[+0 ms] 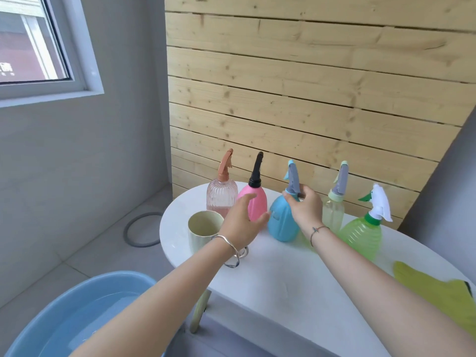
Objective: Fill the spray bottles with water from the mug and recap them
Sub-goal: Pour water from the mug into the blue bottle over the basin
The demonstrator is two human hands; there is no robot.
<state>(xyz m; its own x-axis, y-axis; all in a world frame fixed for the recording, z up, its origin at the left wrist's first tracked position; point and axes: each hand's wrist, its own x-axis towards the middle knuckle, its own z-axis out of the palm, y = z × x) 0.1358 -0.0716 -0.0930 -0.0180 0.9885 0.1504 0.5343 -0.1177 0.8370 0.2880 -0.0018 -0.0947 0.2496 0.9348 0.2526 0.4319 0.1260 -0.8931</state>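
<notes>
Blue spray bottle (280, 225) is the one you are working on: it stands upright in the middle of a row of five at the back of the white worktop (270, 274), against the wooden wall. Your right hand (305, 207) is wrapped round its neck just under the grey spray head (293, 179), fingers curled on the collar. Your left hand (242, 222) is spread and holds nothing, reaching in front of the pink bottle (257, 202) toward the blue one's body, not quite touching it. From this I cannot tell whether you are unscrewing the head or tightening it. To the left stands the ribbed clear-pink bottle (221, 199); to the right stand the pale clear bottle (333, 212) and the green bottle (363, 235). All five have their heads on. The ribbed one seems to hold some liquid low down; the levels in the others cannot be read, and the blue and pink ones are opaque. The mug (203, 233) sits at the left end of the worktop just beside your left wrist, and what shows of its inside looks dry. A blue basin (85, 313) of water waits on the floor below, and a green cloth (443, 292) lies at the right. I judge most of the filling is not yet done: you need to scoop water, pour and recap each one.
</notes>
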